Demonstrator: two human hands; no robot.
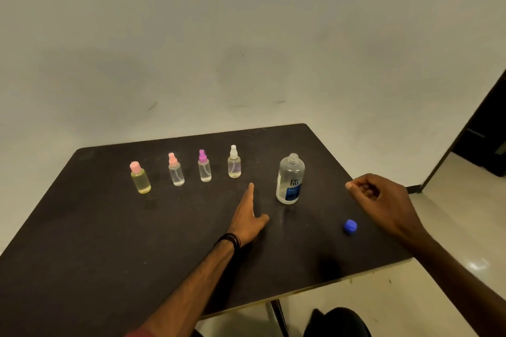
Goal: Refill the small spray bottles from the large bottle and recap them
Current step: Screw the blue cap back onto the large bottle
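I count four small bottles (189,169) in a row at 11 o'clock, all capped. One large bottle (290,179) stands uncapped at 1 o'clock, its blue cap (350,226) at 3. Left hand (247,216) flat and open, right hand (380,200) loosely curled, both empty.

— What stands on the counter (82,227)?
— Four small bottles in a row: a yellow one (140,178), a pink-topped sprayer (176,169), a purple-topped sprayer (204,165), a white-topped sprayer (234,162). The large bottle (290,179) stands uncapped.
— And its blue cap (350,226)?
— Lying near the right hand (380,200), which is loosely curled, empty. The left hand (247,216) reaches forward, fingers extended.
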